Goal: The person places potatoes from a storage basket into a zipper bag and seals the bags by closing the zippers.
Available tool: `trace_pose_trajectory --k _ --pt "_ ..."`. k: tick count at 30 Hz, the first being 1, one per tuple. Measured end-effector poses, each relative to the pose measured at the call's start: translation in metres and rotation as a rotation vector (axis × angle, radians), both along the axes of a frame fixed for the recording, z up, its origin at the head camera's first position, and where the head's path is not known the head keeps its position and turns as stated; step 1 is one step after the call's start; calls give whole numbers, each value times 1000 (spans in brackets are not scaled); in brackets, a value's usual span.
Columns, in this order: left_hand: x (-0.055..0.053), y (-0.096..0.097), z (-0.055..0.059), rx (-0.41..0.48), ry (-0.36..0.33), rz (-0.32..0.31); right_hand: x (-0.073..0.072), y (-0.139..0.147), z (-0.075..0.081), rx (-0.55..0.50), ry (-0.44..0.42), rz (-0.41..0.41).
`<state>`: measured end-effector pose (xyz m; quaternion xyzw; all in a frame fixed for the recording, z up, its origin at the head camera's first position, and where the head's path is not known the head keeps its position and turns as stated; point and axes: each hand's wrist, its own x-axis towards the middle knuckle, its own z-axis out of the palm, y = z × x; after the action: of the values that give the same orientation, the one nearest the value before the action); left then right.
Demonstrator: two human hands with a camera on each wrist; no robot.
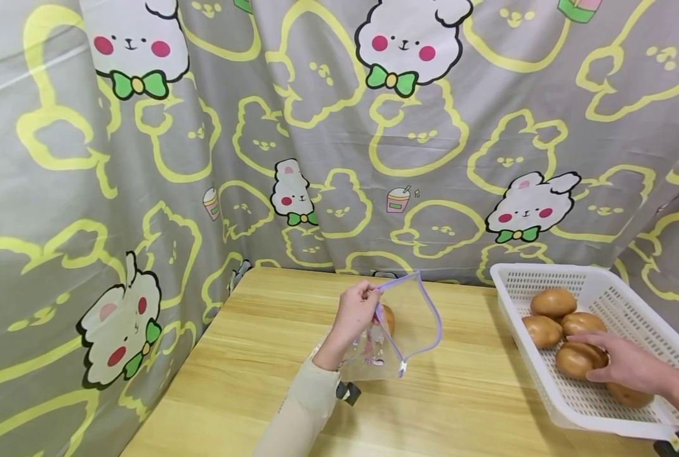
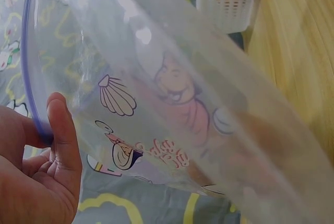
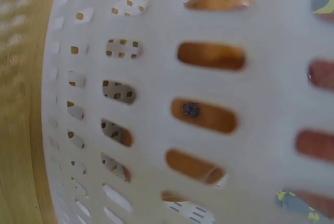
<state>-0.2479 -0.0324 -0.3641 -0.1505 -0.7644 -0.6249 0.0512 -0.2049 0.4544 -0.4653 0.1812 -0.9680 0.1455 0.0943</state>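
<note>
My left hand pinches the purple-edged rim of a clear zip bag, seen in the head view at the middle of the table. The bag's mouth gapes to the right, with a white slider at its lower corner. Inside is a glossy brown bun, partly behind the bag's printed front. Cartoon prints show on the bag in the left wrist view. At the right, my right hand reaches into a white basket and grips a brown bun between thumb and fingers.
The white slotted basket stands on the wooden table at the right. Several more buns lie in it, one partly under my right hand. A patterned curtain hangs behind and to the left. Basket wall fills the right wrist view.
</note>
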Motion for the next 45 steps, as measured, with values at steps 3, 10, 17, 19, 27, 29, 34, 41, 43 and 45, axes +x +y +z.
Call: trace_pose_trajectory --k 3,10,17,19,27,29,34,41,43,45 --pt "0 0 0 2 -1 4 -1 0 -1 -7 -2 7" --pt "-1 0 -1 4 -10 -9 -1 3 -3 -43 20 80" --pt "1 -1 0 6 -21 -10 0 1 1 -4 -64 62" --pt "1 0 0 4 -23 -6 -1 1 2 -19 -106 72" --pt "2 0 0 0 -37 1 0 0 -1 -39 -141 122" --pt "2 -1 0 1 -39 1 0 1 -1 -25 -159 123" --pt "2 -2 0 2 -38 -2 0 0 0 -13 -199 119" --pt "2 -2 0 -5 -32 1 1 2 3 -15 -282 126" --pt "2 -2 0 -1 -33 0 0 2 4 -17 -320 123" --pt "2 -2 0 1 -36 0 -1 2 5 -23 -370 118"
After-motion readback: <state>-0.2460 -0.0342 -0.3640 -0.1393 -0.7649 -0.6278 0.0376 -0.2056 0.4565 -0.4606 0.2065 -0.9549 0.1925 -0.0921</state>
